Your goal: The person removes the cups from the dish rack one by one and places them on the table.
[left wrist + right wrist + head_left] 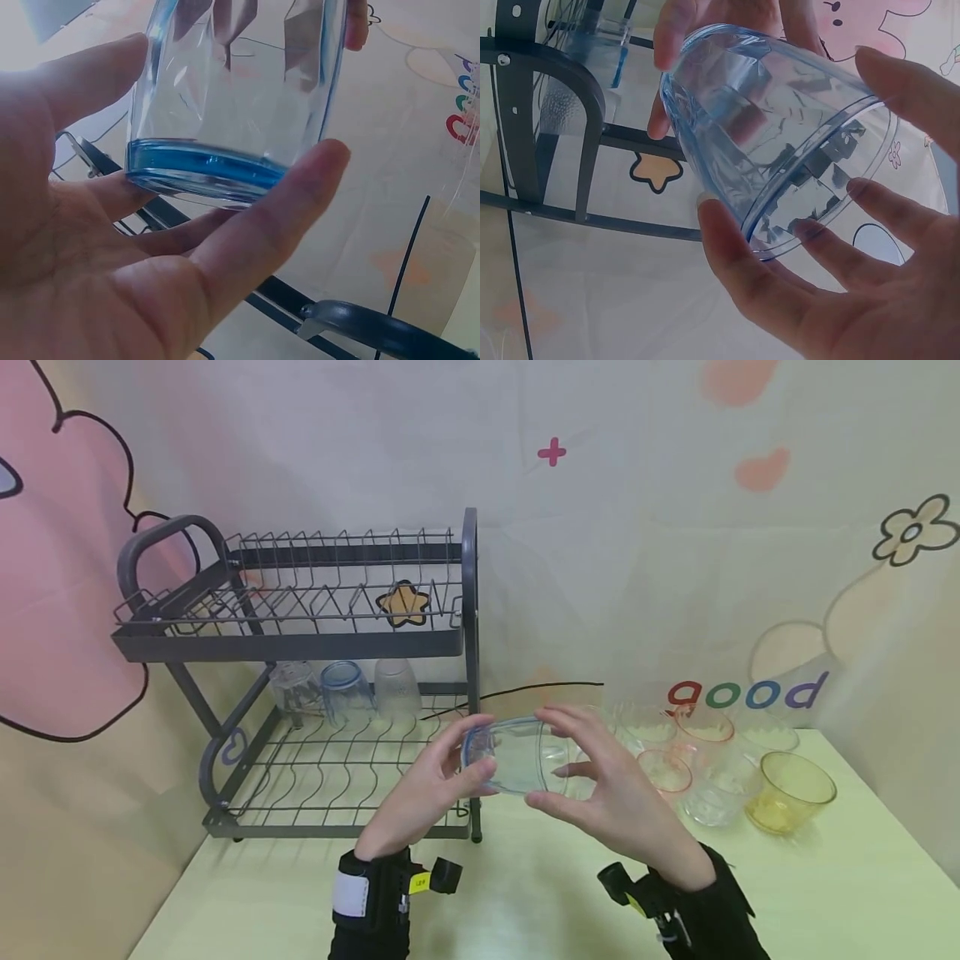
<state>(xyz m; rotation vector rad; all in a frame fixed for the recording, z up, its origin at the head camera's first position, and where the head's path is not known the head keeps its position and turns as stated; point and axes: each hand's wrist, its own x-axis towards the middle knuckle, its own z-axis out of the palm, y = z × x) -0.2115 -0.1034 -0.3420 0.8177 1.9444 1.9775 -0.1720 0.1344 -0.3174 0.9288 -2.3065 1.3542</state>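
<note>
A clear drinking glass (517, 756) with a bluish tint lies sideways in the air between both hands, in front of the rack's right post. My left hand (431, 785) grips its base end, thumb on the near side. My right hand (611, 785) holds the rim end, thumb below and fingers above. In the left wrist view the glass (225, 97) shows a thick blue base between the left hand's (150, 247) thumb and fingers. The right wrist view shows the faceted glass (765, 135) with the right hand's (855, 262) fingers around its wide rim.
A dark two-tier dish rack (300, 647) stands at left; its lower shelf holds a clear glass (294, 689), a blue glass (347, 693) and a frosted glass (397, 689), upside down. Several glasses, including a yellow glass (791, 793), stand at right on the pale table (525, 902).
</note>
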